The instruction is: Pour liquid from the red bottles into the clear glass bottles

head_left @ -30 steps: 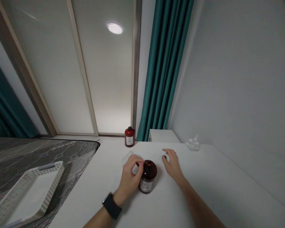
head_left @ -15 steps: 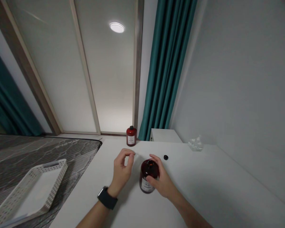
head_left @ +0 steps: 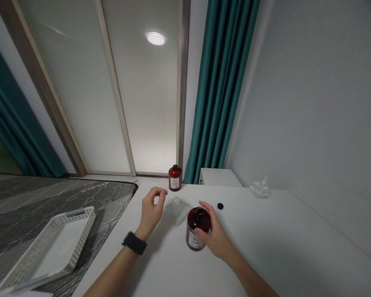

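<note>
My right hand (head_left: 217,236) wraps around the side of a dark red bottle (head_left: 195,243) with a white label. The bottle stands upright on the white table (head_left: 185,276), its mouth uncovered. To the left, my left hand (head_left: 151,211), with a dark watch on the wrist, is raised with thumb and forefinger pinched together. Whatever is between those fingertips, if anything, is too small to make out. A black cap (head_left: 220,206) lies beyond my right hand. Between my hands is a faint pale shape, perhaps clear plastic or a reflection.
Another red bottle (head_left: 174,181), with a black cap on, stands at the table's far edge. Crumpled clear plastic (head_left: 260,189) lies at the back right by the wall. A white perforated basket (head_left: 71,258) sits lower left, and a white cabinet (head_left: 219,177) stands behind the table.
My left hand has drawn away to the left from the bottle, uncovering the pale shape. The right hand keeps its hold on the bottle. The whole view has shifted slightly.
</note>
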A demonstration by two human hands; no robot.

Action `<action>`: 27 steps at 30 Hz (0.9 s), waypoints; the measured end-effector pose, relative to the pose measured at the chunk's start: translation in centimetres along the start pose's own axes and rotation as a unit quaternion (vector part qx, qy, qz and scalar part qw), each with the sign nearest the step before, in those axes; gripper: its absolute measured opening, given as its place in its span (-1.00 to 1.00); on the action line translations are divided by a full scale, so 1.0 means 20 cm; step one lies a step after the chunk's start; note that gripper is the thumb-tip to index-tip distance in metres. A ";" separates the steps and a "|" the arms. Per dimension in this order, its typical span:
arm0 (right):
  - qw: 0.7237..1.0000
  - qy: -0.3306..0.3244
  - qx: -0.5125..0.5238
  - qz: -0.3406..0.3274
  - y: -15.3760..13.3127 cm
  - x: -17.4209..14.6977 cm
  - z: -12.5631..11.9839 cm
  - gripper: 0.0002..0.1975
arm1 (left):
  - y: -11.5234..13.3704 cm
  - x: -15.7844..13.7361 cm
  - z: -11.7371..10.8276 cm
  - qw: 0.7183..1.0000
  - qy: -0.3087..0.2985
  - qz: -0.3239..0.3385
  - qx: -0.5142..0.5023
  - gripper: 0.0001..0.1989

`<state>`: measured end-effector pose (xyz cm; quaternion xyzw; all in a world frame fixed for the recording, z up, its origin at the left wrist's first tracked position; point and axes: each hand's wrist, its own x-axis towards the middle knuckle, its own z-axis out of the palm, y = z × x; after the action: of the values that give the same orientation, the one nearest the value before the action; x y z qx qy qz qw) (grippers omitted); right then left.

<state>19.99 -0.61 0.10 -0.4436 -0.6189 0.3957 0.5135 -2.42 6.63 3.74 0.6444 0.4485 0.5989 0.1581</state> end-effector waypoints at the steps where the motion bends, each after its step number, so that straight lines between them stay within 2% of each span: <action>1: 1.000 0.002 0.002 -0.001 0.00 0.00 0.00 -0.27 | -0.02 -0.01 0.00 1.000 -0.001 -0.003 0.009 -0.80; 8: 1.000 0.010 0.000 -0.003 0.02 0.00 0.01 -0.26 | -0.16 -0.10 0.02 0.997 -0.054 -0.006 0.052 -0.81; 15: 0.999 0.028 -0.026 -0.013 0.03 0.02 0.00 -0.38 | -0.15 -0.17 0.07 0.988 -0.128 -0.008 0.082 -0.51; 20: 0.999 0.039 -0.030 -0.010 0.04 0.06 -0.01 -0.42 | -0.14 -0.18 0.09 0.986 -0.152 -0.021 0.069 -0.60; 27: 0.996 0.068 -0.052 -0.018 0.09 0.16 -0.07 -0.45 | -0.17 -0.19 0.10 0.987 -0.151 -0.039 0.025 -0.59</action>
<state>21.36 3.10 -0.39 -0.4847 -0.6102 0.3221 0.5376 -1.49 6.29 -1.59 0.7132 0.4588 0.4768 0.2314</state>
